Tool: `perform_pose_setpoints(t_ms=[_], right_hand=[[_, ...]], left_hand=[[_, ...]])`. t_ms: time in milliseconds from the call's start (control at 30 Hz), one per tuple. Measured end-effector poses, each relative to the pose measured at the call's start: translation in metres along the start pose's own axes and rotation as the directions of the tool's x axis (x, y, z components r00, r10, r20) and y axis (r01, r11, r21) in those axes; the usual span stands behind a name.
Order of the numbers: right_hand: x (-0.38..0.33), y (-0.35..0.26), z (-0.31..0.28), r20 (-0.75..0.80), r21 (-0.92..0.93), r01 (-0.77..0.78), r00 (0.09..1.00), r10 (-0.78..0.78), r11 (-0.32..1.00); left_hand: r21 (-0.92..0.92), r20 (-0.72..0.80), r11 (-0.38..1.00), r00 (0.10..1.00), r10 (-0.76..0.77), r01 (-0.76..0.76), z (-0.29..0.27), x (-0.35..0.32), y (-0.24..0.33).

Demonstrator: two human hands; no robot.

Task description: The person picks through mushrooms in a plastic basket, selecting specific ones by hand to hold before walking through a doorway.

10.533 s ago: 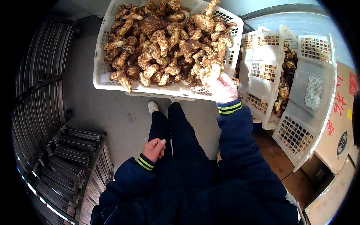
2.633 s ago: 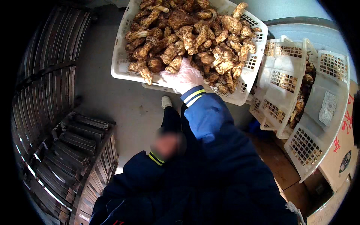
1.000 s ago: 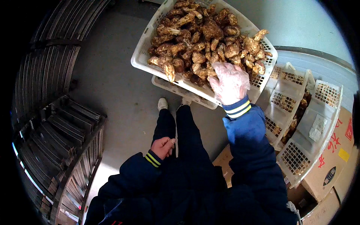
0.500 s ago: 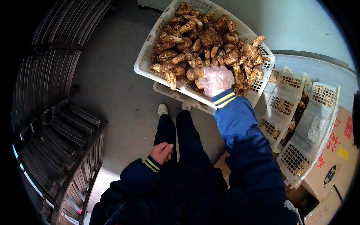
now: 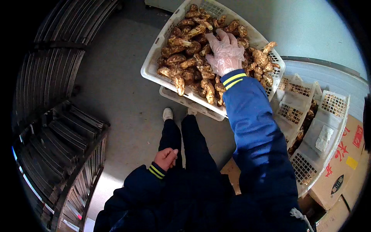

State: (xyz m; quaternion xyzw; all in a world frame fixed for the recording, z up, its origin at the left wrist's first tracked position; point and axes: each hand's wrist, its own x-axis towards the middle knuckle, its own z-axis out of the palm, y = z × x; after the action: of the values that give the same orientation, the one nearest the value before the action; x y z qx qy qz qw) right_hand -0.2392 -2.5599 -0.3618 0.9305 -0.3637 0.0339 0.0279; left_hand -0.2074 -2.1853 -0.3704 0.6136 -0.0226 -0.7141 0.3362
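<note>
right hand (image 5: 224,54) moved deeper onto mushrooms (image 5: 185,62)

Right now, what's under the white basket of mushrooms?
A second white basket sits under the white basket of mushrooms; only its near edge shows. Its contents are covered. The gloved right hand rests on the mushrooms.

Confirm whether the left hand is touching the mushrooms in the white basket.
No: the left hand rests closed against the leg, far from the basket.
</note>
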Motion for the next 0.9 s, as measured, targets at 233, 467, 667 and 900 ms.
perform_pose_setpoints(t_ms=[233,467,667,900], right_hand=[[-0.022,0.072,-0.009,-0.083,0.061,-0.347,0.933,0.351,0.936],[0.009,0.010,0.011,0.051,0.031,0.244,0.968,-0.245,0.969],[0.015,-0.002,0.029,0.127,-0.093,0.204,0.973,-0.191,0.975],[-0.004,0.018,-0.021,-0.008,0.596,0.074,0.996,-0.086,0.799]], left_hand=[[-0.016,-0.038,1.000,0.999,0.019,-0.019,-0.002,0.000,0.002],[0.002,-0.040,1.000,0.999,-0.005,0.005,0.002,0.002,0.011],[0.012,-0.061,1.000,0.998,0.016,-0.016,0.001,0.005,0.014],[-0.013,-0.059,0.999,0.998,0.029,-0.030,0.000,0.004,0.013]])
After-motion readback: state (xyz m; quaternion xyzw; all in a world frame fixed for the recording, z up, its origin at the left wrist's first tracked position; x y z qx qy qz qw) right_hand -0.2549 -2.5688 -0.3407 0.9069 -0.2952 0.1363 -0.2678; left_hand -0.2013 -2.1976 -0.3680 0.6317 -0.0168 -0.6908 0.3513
